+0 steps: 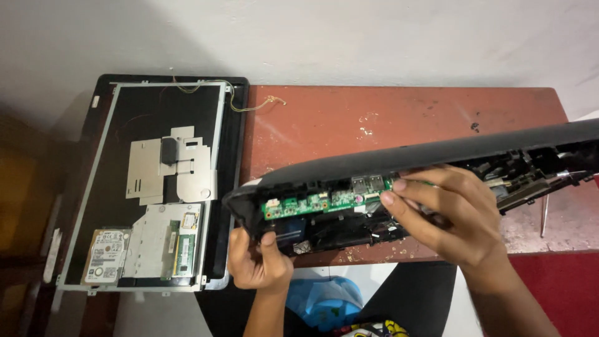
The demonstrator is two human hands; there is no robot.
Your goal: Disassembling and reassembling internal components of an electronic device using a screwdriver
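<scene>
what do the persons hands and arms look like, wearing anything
Both are bare. The left hand and right hand have no gloves, rings or watch in view, and the forearms show no sleeves as far as the bottom edge of the picture. The fingernails are short and unpainted. No markings can be seen.

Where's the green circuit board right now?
Head view, centre: the green circuit board sits inside the black plastic cover, between the left hand and right hand.
</scene>
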